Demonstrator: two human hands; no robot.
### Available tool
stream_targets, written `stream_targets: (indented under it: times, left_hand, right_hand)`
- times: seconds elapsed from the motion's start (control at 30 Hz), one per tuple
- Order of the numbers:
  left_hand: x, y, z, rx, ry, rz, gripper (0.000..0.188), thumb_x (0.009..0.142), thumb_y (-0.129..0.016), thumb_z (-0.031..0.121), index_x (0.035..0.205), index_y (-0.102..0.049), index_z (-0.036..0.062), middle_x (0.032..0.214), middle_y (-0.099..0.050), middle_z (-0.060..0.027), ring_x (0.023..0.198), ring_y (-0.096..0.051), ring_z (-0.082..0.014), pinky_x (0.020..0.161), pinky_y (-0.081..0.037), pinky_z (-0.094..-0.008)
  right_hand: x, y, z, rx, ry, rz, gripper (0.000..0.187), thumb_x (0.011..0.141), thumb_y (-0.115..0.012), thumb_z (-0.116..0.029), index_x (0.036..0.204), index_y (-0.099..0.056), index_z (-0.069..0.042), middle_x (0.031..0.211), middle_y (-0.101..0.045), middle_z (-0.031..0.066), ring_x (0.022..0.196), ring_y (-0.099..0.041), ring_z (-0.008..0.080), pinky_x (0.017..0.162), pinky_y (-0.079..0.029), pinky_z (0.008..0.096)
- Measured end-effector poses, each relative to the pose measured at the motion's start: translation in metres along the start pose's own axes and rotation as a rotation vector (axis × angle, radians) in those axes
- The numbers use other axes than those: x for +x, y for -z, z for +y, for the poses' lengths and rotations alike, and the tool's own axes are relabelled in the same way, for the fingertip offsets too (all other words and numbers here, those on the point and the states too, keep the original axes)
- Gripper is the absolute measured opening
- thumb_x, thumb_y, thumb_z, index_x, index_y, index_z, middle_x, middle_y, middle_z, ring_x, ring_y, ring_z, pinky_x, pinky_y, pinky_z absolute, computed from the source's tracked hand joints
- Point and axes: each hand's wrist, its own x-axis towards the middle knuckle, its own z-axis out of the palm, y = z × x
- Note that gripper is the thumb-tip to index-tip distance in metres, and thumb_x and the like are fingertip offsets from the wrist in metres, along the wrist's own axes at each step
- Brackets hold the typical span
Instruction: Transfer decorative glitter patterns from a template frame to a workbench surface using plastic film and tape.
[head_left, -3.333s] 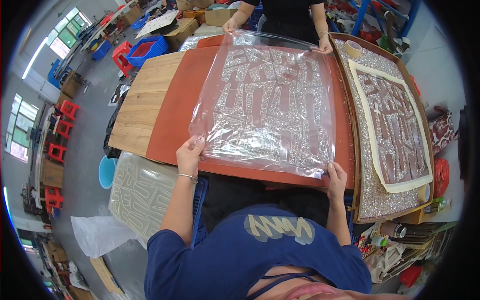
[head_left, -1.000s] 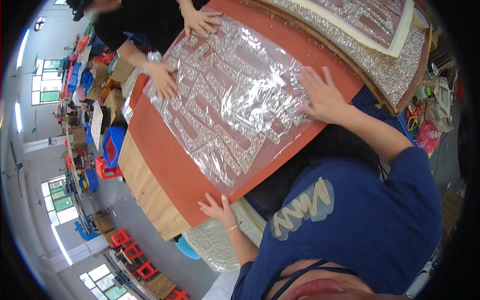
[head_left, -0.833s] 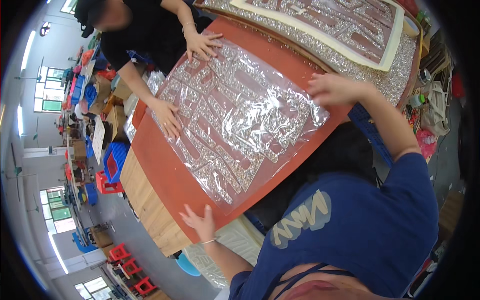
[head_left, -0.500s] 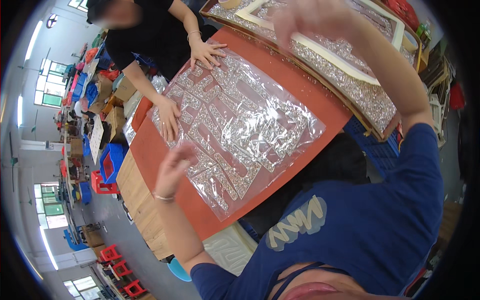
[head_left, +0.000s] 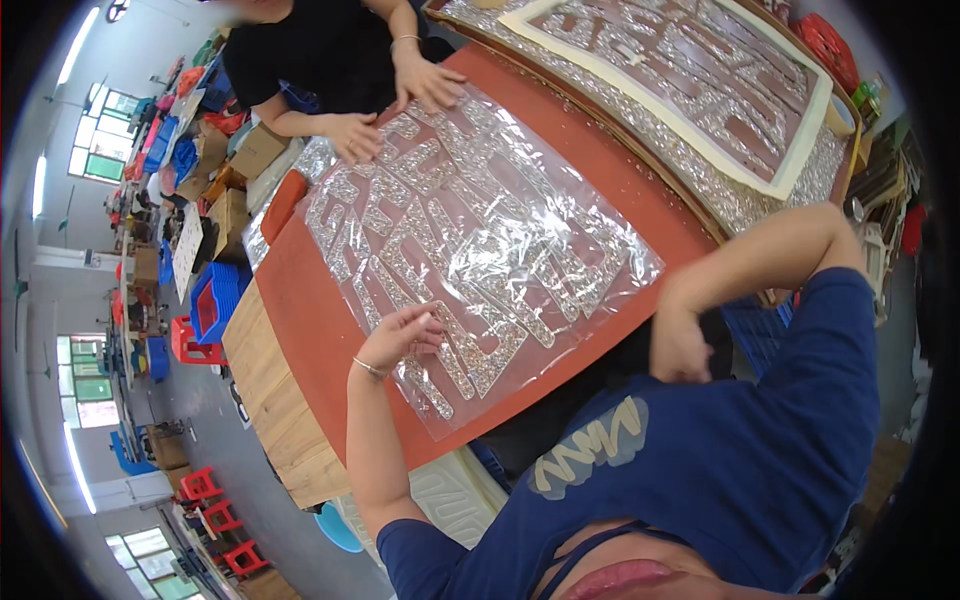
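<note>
A clear plastic sheet [head_left: 610,262] lies on the red board [head_left: 295,300], showing letter-like shapes filled with glittering stones. Over its near left part hovers my left hand [head_left: 403,337]. Its fingers are curled together, with a small pale spot at the tips that I cannot make out. My right hand [head_left: 683,345], blurred, hangs just off the board's near right edge, close to my blue shirt. Its fingers point downward and are partly hidden. Across the board, a co-worker's two hands [head_left: 428,85] rest at the far edge of the sheet.
At the far right stands a shallow wooden-edged tray [head_left: 690,205] of loose glittering stones, with a cream-framed stencil [head_left: 808,140] in it. Bare wood tabletop [head_left: 270,400] shows at the left. Blue crates [head_left: 212,300] and red stools [head_left: 222,517] stand beyond.
My right hand has come down from above the stone tray to the board's near edge. My left hand has shifted right, over the sheet. One co-worker's hand has slid back toward the far edge.
</note>
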Motion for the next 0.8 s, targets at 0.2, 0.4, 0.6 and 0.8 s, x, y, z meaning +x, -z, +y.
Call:
stream_targets:
  times: [0.2,0.4,0.6,0.8]
  left_hand:
    - [-0.018,-0.019,0.007,-0.036,0.02,-0.142,0.049,0.093,-0.056,0.025,0.135,-0.043,0.0041,0.109,-0.061,-0.0118,0.094,-0.063,-0.0182,0.082,-0.052,-0.0307]
    - [0.007,-0.035,0.015,-0.042,-0.164,-0.073,0.043,0.091,-0.06,0.021,0.128,-0.05,0.0032,0.107,-0.065,-0.0097,0.096,-0.062,-0.0155,0.083,-0.051,-0.029]
    - [0.096,0.009,0.022,0.588,-0.568,0.796,0.042,0.093,-0.052,0.022,0.129,-0.047,0.0003,0.129,-0.052,-0.0172,0.12,-0.048,-0.0308,0.099,-0.038,-0.0424]
    - [0.066,0.01,-0.012,1.166,0.017,1.091,0.072,0.092,-0.029,0.059,0.146,-0.023,0.0125,0.154,-0.014,-0.0119,0.142,-0.011,-0.029,0.11,-0.008,-0.0576]
  right_hand:
    - [-0.206,0.037,-0.077,-0.113,0.334,1.182,0.035,0.088,-0.062,-0.022,0.117,-0.061,-0.003,0.112,-0.063,0.0122,0.086,-0.066,0.0196,0.073,-0.056,0.0277]
    - [-0.254,0.06,-0.063,-0.716,-0.235,1.704,0.042,0.091,-0.054,-0.036,0.121,-0.057,-0.007,0.111,-0.063,0.0164,0.098,-0.062,0.0293,0.087,-0.05,0.0404]
    - [-0.045,0.224,0.001,-0.5,-0.134,2.17,0.053,0.092,-0.049,-0.036,0.133,-0.045,-0.004,0.137,-0.045,0.0183,0.128,-0.041,0.0325,0.106,-0.031,0.0429]
    - [-0.026,0.185,0.09,-0.63,-0.506,2.131,0.066,0.089,-0.05,-0.044,0.137,-0.036,-0.001,0.143,-0.034,0.0198,0.136,-0.028,0.0311,0.112,-0.015,0.0495]
